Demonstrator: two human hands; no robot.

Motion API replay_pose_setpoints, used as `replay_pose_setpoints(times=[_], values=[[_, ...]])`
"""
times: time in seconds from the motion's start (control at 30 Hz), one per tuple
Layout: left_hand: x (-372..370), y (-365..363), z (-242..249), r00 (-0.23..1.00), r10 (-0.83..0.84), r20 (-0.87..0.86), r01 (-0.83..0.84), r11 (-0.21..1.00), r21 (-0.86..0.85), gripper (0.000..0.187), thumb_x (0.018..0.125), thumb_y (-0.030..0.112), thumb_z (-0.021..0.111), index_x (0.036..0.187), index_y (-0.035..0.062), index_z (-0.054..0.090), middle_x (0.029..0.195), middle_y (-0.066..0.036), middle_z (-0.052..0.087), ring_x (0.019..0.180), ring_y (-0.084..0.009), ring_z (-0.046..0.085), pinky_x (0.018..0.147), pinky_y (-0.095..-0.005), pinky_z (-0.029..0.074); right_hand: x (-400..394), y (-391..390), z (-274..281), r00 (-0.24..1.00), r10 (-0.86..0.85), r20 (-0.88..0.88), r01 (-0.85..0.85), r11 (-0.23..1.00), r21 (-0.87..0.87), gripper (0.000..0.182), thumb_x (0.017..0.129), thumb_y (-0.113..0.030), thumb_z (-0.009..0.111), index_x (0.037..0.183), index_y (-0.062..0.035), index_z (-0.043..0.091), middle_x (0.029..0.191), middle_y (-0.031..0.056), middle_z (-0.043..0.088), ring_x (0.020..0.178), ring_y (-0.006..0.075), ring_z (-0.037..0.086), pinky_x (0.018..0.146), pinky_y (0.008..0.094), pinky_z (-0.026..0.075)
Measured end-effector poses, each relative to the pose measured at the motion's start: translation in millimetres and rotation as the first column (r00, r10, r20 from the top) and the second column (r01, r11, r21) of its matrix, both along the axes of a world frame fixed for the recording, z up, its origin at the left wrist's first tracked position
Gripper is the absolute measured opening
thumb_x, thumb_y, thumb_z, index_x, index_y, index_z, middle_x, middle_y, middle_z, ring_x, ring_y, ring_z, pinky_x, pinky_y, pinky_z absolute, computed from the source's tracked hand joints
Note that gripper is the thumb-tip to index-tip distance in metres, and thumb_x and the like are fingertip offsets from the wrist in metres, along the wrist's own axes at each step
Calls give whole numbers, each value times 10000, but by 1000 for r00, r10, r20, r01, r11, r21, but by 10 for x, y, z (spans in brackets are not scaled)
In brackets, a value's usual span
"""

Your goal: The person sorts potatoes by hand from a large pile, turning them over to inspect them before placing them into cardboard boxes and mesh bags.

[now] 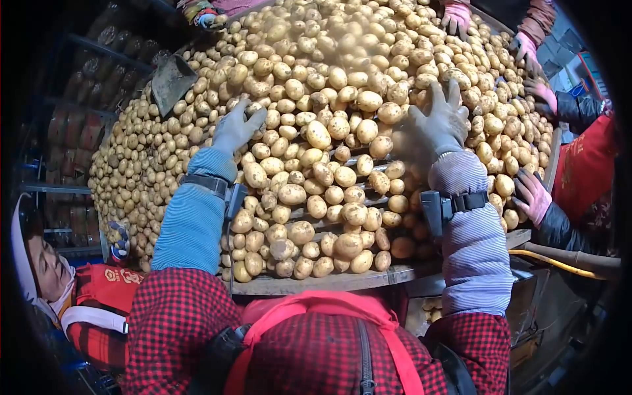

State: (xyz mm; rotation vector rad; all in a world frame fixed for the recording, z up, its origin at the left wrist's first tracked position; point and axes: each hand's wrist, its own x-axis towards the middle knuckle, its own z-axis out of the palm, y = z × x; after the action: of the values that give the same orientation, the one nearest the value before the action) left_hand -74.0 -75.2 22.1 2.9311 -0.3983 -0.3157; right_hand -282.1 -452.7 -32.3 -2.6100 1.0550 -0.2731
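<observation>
A broad heap of potatoes [318, 134], some with dark dirt on them, covers the sorting table in front of me. My left hand [237, 126], in a pale grey glove, rests on the heap left of the middle, its thumb and fingers apart. On the other side, my right hand [442, 120], gloved alike, reaches over potatoes with its fingers spread. Neither hand has a potato visibly gripped. Between my forearms, dark slats [322, 226] show through gaps among the potatoes.
A wooden rim [342, 281] runs along the near side. Co-workers' gloved hands work at the right and far edges. A person in a red apron [108, 284] is at lower left. A dark flap [172, 84] lies on the heap. A yellow hose [559, 262] runs at right.
</observation>
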Motion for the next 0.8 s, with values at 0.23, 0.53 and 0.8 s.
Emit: replay_pose_setpoints(times=[0.23, 0.53, 0.8], values=[[127, -50, -27, 996, -67, -56, 69, 997, 36, 987, 889, 672, 675, 1620, 91, 355, 1583, -266, 460, 1474, -381, 452, 1216, -453, 340, -46, -9, -34, 999, 29, 36, -29, 1000, 8, 737, 858, -506, 764, 1513, -288, 507, 1699, 73, 245, 1329, 430, 487, 1077, 540, 481], [74, -107, 35, 999, -42, -19, 43, 997, 57, 917, 866, 699, 672, 1554, 142, 434, 1500, -258, 549, 1403, -413, 521, 1173, -506, 386, -452, 12, -146, 917, 171, 361, -152, 985, -81, 734, 858, -366, 801, 1528, -285, 510, 1678, 163, 287, 1466, 448, 364, 1203, 514, 368], [79, -96, -12, 999, -51, 16, 51, 999, -4, 944, 851, 631, 732, 1558, 84, 429, 1494, -266, 554, 1396, -404, 533, 1171, -493, 396, 0, 1423, 432, 595, 656, 463, -688, 714, -128, 574, 845, -328, 798, 1355, -123, 633, 1376, 180, 605, 1295, 404, 549, 1135, 515, 423]])
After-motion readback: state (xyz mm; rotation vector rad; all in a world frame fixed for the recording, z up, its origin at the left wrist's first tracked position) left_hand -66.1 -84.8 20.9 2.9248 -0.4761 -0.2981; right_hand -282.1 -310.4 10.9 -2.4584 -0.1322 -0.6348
